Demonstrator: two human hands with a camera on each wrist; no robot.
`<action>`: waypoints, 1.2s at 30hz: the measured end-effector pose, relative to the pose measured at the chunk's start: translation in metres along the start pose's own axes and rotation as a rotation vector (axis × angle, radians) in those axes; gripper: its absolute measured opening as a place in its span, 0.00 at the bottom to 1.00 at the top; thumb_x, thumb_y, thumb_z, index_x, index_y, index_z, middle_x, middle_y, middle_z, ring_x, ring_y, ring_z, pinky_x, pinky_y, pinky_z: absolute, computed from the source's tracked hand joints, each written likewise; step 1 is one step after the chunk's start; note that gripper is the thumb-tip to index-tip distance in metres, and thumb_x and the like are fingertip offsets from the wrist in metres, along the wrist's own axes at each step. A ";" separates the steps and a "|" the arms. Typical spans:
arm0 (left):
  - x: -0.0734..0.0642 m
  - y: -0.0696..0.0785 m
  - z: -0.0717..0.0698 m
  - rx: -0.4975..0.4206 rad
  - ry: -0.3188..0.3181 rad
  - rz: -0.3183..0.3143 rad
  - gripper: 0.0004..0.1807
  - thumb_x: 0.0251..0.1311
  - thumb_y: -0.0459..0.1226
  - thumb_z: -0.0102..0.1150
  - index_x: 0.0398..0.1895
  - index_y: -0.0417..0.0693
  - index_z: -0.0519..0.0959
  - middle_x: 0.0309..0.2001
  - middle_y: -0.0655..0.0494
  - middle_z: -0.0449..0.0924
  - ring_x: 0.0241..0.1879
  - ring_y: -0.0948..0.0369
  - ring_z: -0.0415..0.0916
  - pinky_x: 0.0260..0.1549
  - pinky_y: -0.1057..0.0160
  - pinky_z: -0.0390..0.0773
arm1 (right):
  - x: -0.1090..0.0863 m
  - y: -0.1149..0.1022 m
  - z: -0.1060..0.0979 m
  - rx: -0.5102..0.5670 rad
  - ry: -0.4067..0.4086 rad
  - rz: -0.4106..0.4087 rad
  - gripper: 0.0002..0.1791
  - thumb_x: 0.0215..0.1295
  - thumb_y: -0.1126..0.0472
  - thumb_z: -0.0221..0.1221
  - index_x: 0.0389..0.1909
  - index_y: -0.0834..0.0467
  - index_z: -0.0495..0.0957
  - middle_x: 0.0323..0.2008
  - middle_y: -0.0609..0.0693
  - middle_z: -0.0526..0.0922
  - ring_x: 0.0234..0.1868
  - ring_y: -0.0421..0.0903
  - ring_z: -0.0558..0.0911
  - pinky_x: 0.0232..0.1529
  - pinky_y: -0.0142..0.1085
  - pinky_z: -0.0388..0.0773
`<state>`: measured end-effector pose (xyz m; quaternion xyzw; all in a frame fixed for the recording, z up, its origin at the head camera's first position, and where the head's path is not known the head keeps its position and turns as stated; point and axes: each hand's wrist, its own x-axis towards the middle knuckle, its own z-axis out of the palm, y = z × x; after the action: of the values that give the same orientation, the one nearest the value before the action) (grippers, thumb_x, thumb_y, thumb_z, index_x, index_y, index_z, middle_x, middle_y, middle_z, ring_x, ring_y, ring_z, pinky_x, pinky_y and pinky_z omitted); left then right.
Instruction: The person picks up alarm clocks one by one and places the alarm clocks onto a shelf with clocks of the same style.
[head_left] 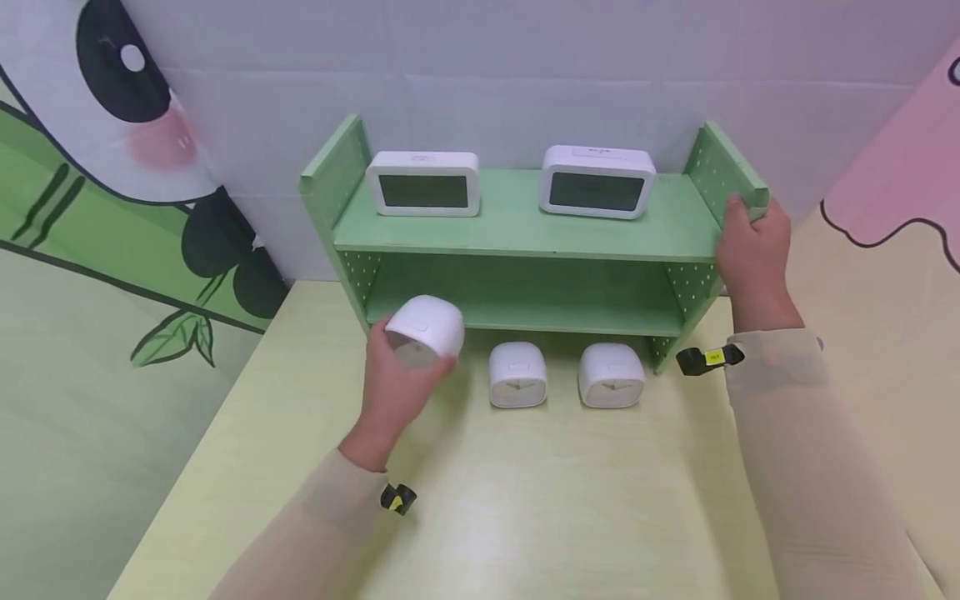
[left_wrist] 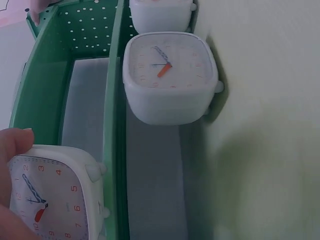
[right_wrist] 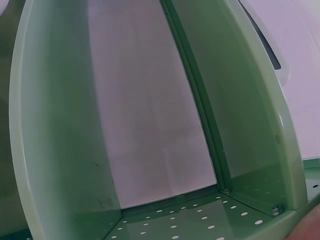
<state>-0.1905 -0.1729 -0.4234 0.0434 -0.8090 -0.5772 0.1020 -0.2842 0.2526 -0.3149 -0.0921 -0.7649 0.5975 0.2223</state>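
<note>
My left hand (head_left: 393, 387) grips a small white analog alarm clock (head_left: 438, 323) by its sides, tilted, in front of the left part of the green shelf's (head_left: 525, 242) lower board. In the left wrist view this clock's dial (left_wrist: 60, 200) shows red numerals and a red hour hand, with a thumb or finger (left_wrist: 15, 140) at its edge. My right hand (head_left: 757, 258) holds the front edge of the shelf's right side panel. Two matching white clocks, one left (head_left: 517, 367) and one right (head_left: 611, 367), stand on the table below the shelf.
On the top board stand two white digital clocks with dark screens, one left (head_left: 423, 187) and one right (head_left: 597, 185). The pale wooden table (head_left: 540, 517) stretches toward me. A printed cloth (head_left: 510, 92) hangs behind the shelf.
</note>
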 end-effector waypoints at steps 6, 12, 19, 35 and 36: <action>0.014 0.012 0.001 0.009 0.015 0.006 0.61 0.45 0.42 0.81 0.78 0.46 0.50 0.70 0.43 0.58 0.62 0.46 0.63 0.52 0.42 0.77 | 0.000 0.000 0.000 -0.022 0.000 -0.005 0.25 0.81 0.45 0.45 0.66 0.57 0.74 0.47 0.48 0.81 0.42 0.38 0.80 0.50 0.34 0.77; 0.034 0.016 0.006 0.032 0.025 0.033 0.62 0.46 0.43 0.81 0.79 0.43 0.49 0.70 0.42 0.58 0.63 0.46 0.63 0.57 0.43 0.74 | 0.000 0.000 -0.001 -0.034 -0.008 0.008 0.26 0.81 0.45 0.44 0.67 0.57 0.73 0.48 0.48 0.80 0.43 0.39 0.80 0.50 0.35 0.77; 0.053 0.022 0.011 0.015 0.002 -0.005 0.63 0.50 0.44 0.79 0.80 0.41 0.44 0.71 0.41 0.57 0.66 0.46 0.61 0.62 0.47 0.72 | 0.002 0.001 -0.001 -0.057 -0.003 0.012 0.27 0.81 0.44 0.44 0.66 0.58 0.72 0.47 0.47 0.78 0.43 0.39 0.79 0.50 0.36 0.76; 0.092 0.015 0.021 0.023 -0.006 0.131 0.49 0.50 0.38 0.78 0.72 0.39 0.58 0.62 0.44 0.70 0.59 0.50 0.70 0.59 0.51 0.74 | 0.004 0.005 -0.001 -0.096 0.019 -0.036 0.27 0.81 0.45 0.43 0.66 0.59 0.74 0.45 0.48 0.79 0.40 0.38 0.79 0.47 0.34 0.76; 0.093 0.014 0.022 0.023 -0.002 0.145 0.49 0.50 0.38 0.79 0.71 0.39 0.59 0.61 0.44 0.70 0.59 0.50 0.70 0.59 0.51 0.75 | 0.003 0.004 -0.001 -0.106 0.019 -0.035 0.28 0.81 0.45 0.42 0.66 0.59 0.73 0.45 0.48 0.79 0.41 0.38 0.79 0.47 0.35 0.77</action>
<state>-0.2854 -0.1657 -0.4063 -0.0148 -0.8168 -0.5590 0.1421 -0.2874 0.2559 -0.3181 -0.0962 -0.7948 0.5512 0.2349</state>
